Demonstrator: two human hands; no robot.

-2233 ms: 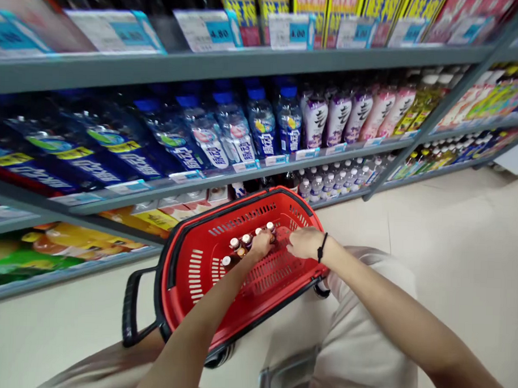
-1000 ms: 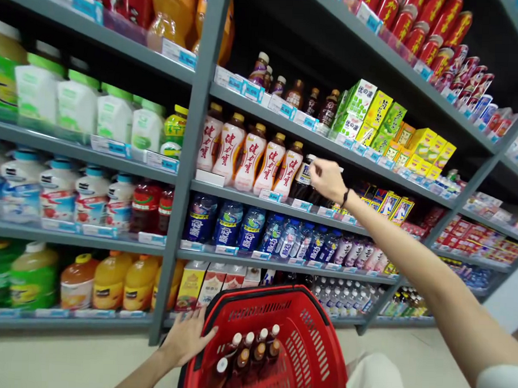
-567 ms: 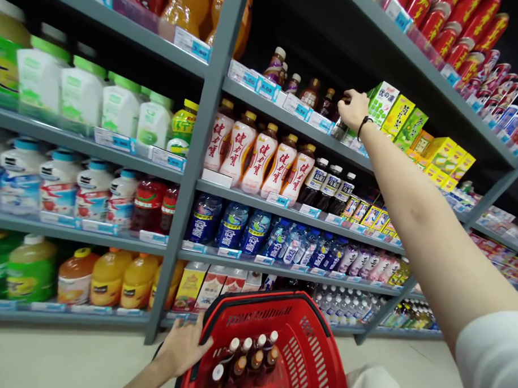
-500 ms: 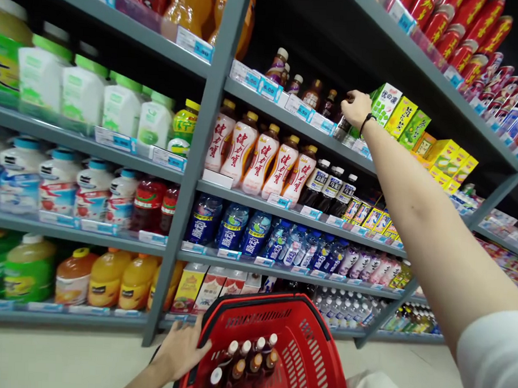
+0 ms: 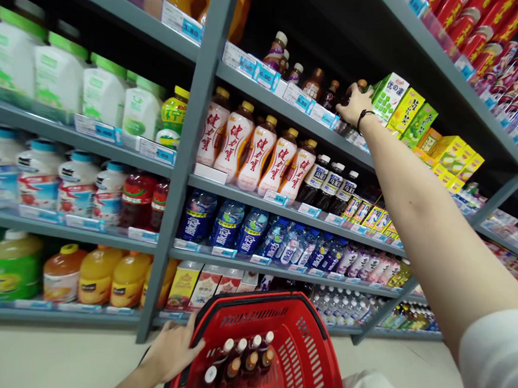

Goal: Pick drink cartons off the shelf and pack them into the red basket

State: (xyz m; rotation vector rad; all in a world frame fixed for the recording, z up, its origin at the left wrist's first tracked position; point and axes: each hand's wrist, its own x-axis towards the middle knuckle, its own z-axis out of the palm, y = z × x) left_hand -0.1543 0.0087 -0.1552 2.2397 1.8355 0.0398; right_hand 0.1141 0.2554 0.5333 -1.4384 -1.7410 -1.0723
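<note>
My right hand [image 5: 356, 107], a dark band at its wrist, reaches onto the upper shelf. Its fingers are closed around a small dark bottle [image 5: 362, 83], whose brown cap shows above them; most of the bottle is hidden. Just left of it stands another dark bottle [image 5: 331, 96], and to its right are green and white boxes [image 5: 390, 98]. Below, my left hand [image 5: 171, 349] grips the black-edged rim of a red shopping basket [image 5: 302, 359]. Inside the basket, several dark bottles with white or orange caps [image 5: 251, 360] stand upright together.
Grey shelving [image 5: 181, 157] spans the view, its upright left of the basket. White-labelled bottles [image 5: 258, 154] and blue drink bottles [image 5: 253, 230] fill the shelves below my right hand. Red cans [image 5: 479, 40] line the top right. Pale floor [image 5: 87, 358] lies beneath.
The view has shifted slightly, so the shelves sit further left on the left side. At my right hand, the fingers have shifted and a brown cap now shows. My left hand stays on the basket.
</note>
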